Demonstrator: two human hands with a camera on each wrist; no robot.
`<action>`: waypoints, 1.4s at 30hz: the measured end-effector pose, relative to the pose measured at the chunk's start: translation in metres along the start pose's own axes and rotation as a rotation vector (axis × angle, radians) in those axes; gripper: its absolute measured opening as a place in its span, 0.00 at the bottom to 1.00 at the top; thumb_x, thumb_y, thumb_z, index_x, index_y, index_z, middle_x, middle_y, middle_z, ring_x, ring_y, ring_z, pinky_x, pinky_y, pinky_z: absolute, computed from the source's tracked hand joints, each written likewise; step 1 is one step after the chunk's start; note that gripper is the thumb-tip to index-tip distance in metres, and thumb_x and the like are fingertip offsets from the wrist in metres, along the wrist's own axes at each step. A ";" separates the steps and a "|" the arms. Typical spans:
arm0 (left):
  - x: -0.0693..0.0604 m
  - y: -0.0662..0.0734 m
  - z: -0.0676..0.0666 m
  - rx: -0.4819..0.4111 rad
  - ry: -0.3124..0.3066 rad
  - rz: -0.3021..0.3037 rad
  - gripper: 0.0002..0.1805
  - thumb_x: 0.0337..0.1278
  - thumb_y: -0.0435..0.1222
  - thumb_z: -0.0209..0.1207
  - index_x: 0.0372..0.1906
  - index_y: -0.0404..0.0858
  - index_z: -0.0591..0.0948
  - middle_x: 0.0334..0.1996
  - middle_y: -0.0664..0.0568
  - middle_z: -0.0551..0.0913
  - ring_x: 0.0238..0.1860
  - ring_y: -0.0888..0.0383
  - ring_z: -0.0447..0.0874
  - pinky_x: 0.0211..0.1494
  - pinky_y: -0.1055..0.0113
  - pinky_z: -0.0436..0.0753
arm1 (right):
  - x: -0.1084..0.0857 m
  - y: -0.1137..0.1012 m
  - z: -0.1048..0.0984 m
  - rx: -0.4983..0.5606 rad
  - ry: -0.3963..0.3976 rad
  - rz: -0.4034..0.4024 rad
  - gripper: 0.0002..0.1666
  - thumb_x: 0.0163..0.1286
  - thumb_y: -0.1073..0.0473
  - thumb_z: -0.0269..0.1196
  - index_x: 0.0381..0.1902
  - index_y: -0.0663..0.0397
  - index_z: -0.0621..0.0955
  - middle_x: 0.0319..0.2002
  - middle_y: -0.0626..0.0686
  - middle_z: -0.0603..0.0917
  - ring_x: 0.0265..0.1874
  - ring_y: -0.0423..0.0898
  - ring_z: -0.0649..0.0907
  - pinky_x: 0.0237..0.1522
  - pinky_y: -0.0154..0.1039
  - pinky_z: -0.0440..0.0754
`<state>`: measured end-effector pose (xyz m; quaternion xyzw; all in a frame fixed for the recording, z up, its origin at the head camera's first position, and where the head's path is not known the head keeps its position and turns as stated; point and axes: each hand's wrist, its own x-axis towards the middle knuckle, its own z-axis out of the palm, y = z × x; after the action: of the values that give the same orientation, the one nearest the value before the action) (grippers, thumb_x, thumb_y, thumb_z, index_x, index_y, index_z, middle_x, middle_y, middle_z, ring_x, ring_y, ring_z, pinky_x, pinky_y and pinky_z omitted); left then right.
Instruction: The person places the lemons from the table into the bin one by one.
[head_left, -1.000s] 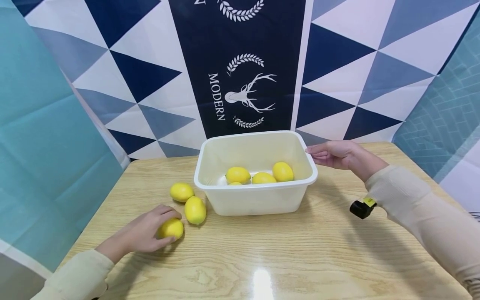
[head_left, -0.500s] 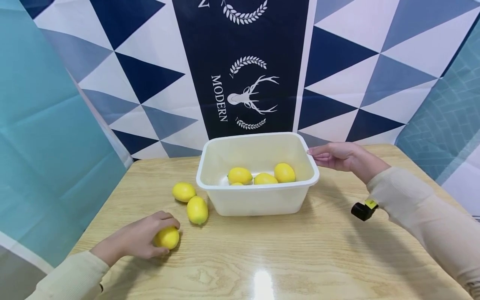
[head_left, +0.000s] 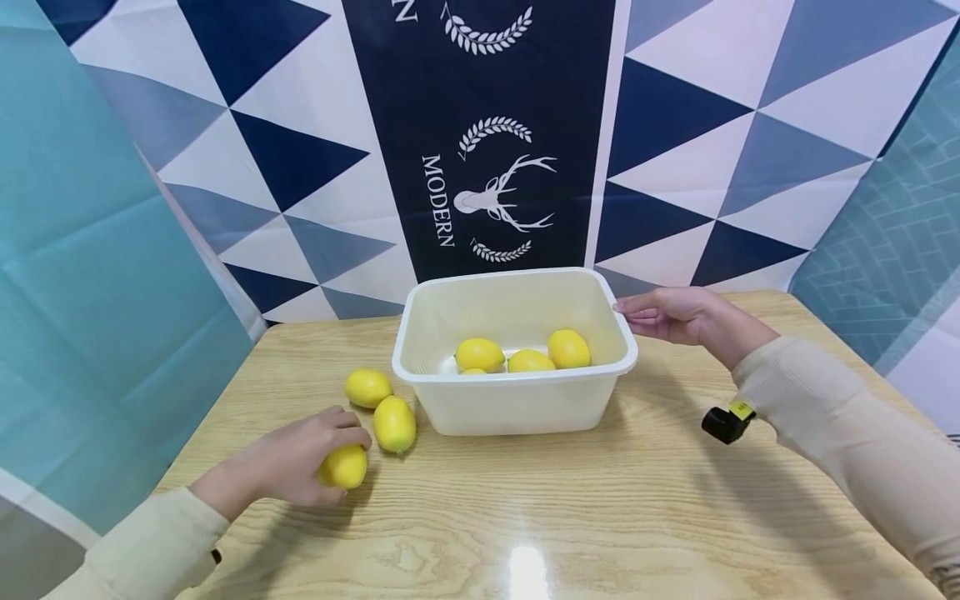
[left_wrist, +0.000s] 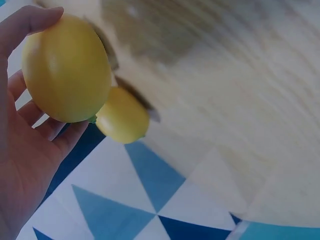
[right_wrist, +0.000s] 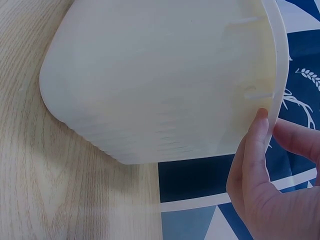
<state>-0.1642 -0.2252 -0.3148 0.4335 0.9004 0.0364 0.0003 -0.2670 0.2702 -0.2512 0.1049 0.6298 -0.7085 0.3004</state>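
My left hand (head_left: 306, 458) grips a yellow lemon (head_left: 346, 467), thumb on one side and fingers curled on the other. The left wrist view shows that same lemon (left_wrist: 67, 67) close up, with another lemon (left_wrist: 122, 115) beyond it. Two lemons lie on the table beside the basin: one farther back (head_left: 367, 388), one nearer (head_left: 394, 425). A white plastic basin (head_left: 517, 408) stands upright at the middle, several lemons inside, one mostly hidden by its front wall. At the basin's right end my right hand (head_left: 678, 315) pinches the rim (right_wrist: 281, 65) between thumb and fingers.
Under everything is a light wooden table (head_left: 465, 517). Behind it hangs a patterned cloth (head_left: 487, 167) close to the basin's back, with teal cloth (head_left: 112, 267) along the left side. A small black device (head_left: 726, 423) is worn at the right wrist.
My left hand first draws the lemon slightly toward me, then lifts it a little and shifts it back right. The right hand keeps its place on the basin rim.
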 end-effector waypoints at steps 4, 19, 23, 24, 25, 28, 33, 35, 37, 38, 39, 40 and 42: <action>0.004 0.000 -0.008 -0.001 0.034 0.008 0.27 0.31 0.39 0.71 0.47 0.42 0.80 0.42 0.57 0.79 0.43 0.61 0.74 0.44 0.66 0.82 | 0.000 0.000 0.000 0.003 0.000 -0.004 0.11 0.67 0.67 0.60 0.28 0.50 0.84 0.30 0.47 0.88 0.32 0.38 0.87 0.43 0.30 0.86; 0.014 0.002 -0.036 0.065 0.092 0.027 0.26 0.30 0.39 0.70 0.45 0.42 0.80 0.41 0.57 0.79 0.41 0.60 0.72 0.41 0.66 0.79 | 0.002 -0.003 0.006 -0.031 0.013 0.016 0.09 0.66 0.65 0.63 0.27 0.49 0.84 0.29 0.47 0.88 0.32 0.38 0.87 0.43 0.30 0.86; 0.021 0.002 -0.042 0.100 0.112 0.042 0.26 0.30 0.40 0.71 0.44 0.43 0.80 0.40 0.57 0.79 0.41 0.61 0.71 0.41 0.66 0.78 | 0.000 -0.004 0.006 -0.036 0.028 0.022 0.08 0.65 0.64 0.64 0.27 0.49 0.84 0.29 0.47 0.88 0.32 0.38 0.87 0.42 0.30 0.86; 0.022 0.002 -0.043 0.106 0.113 0.046 0.26 0.30 0.40 0.71 0.44 0.42 0.80 0.40 0.57 0.79 0.41 0.61 0.70 0.41 0.66 0.78 | 0.000 -0.005 0.005 -0.037 0.030 0.022 0.07 0.65 0.64 0.64 0.27 0.49 0.84 0.28 0.46 0.88 0.32 0.38 0.87 0.42 0.30 0.86; 0.024 0.002 -0.044 0.115 0.114 0.050 0.26 0.30 0.41 0.71 0.44 0.43 0.80 0.39 0.57 0.79 0.40 0.61 0.70 0.41 0.67 0.77 | 0.000 -0.005 0.005 -0.036 0.032 0.024 0.07 0.65 0.64 0.64 0.27 0.49 0.84 0.28 0.46 0.88 0.32 0.38 0.87 0.42 0.30 0.86; 0.028 0.003 -0.048 0.126 0.106 0.061 0.25 0.31 0.42 0.71 0.43 0.43 0.80 0.38 0.57 0.78 0.40 0.61 0.69 0.40 0.67 0.76 | 0.000 -0.005 0.005 -0.034 0.027 0.026 0.07 0.65 0.64 0.64 0.27 0.49 0.84 0.28 0.46 0.88 0.32 0.38 0.87 0.43 0.30 0.86; 0.034 0.004 -0.058 0.127 0.094 0.039 0.23 0.31 0.40 0.70 0.42 0.43 0.80 0.37 0.58 0.78 0.39 0.61 0.69 0.38 0.69 0.75 | 0.001 -0.005 0.006 -0.037 0.023 0.031 0.06 0.64 0.63 0.64 0.27 0.49 0.84 0.28 0.47 0.88 0.32 0.38 0.87 0.43 0.30 0.86; 0.037 0.004 -0.062 0.117 0.079 0.021 0.22 0.31 0.40 0.70 0.41 0.44 0.80 0.36 0.58 0.78 0.38 0.62 0.69 0.37 0.70 0.75 | 0.001 -0.005 0.006 -0.044 0.029 0.028 0.05 0.64 0.63 0.65 0.28 0.49 0.83 0.28 0.46 0.88 0.32 0.38 0.87 0.43 0.30 0.86; 0.040 0.003 -0.066 0.105 0.055 0.002 0.21 0.32 0.39 0.69 0.40 0.45 0.80 0.35 0.59 0.78 0.38 0.62 0.69 0.36 0.71 0.75 | 0.001 -0.004 0.005 -0.048 0.033 0.024 0.05 0.64 0.63 0.65 0.28 0.48 0.82 0.29 0.46 0.88 0.33 0.38 0.87 0.43 0.30 0.86; 0.042 0.003 -0.068 0.093 0.041 -0.011 0.21 0.32 0.39 0.69 0.40 0.45 0.80 0.35 0.59 0.78 0.37 0.62 0.70 0.36 0.72 0.75 | 0.001 -0.004 0.004 -0.049 0.033 0.023 0.05 0.64 0.63 0.65 0.29 0.48 0.82 0.29 0.46 0.87 0.33 0.38 0.87 0.44 0.30 0.86; 0.044 0.003 -0.070 0.084 0.030 -0.021 0.21 0.32 0.40 0.69 0.41 0.45 0.80 0.35 0.58 0.78 0.37 0.62 0.70 0.36 0.72 0.75 | 0.000 -0.004 0.004 -0.051 0.033 0.021 0.05 0.64 0.63 0.65 0.28 0.48 0.82 0.29 0.46 0.87 0.33 0.38 0.87 0.44 0.30 0.86; 0.045 0.003 -0.072 0.072 0.020 -0.031 0.21 0.33 0.39 0.69 0.41 0.44 0.80 0.35 0.58 0.78 0.37 0.62 0.70 0.35 0.72 0.75 | 0.000 -0.004 0.003 -0.049 0.033 0.021 0.06 0.64 0.64 0.65 0.28 0.48 0.82 0.29 0.46 0.87 0.33 0.38 0.87 0.44 0.30 0.86; 0.049 0.004 -0.077 0.048 0.010 -0.047 0.21 0.33 0.39 0.69 0.41 0.44 0.80 0.35 0.58 0.78 0.37 0.62 0.71 0.35 0.73 0.75 | 0.000 -0.004 0.002 -0.042 0.033 0.024 0.07 0.64 0.64 0.64 0.27 0.48 0.83 0.29 0.46 0.88 0.32 0.38 0.87 0.43 0.30 0.86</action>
<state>-0.1942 -0.1900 -0.2368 0.4120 0.9109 0.0169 -0.0139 -0.2683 0.2685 -0.2474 0.1180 0.6481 -0.6897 0.3006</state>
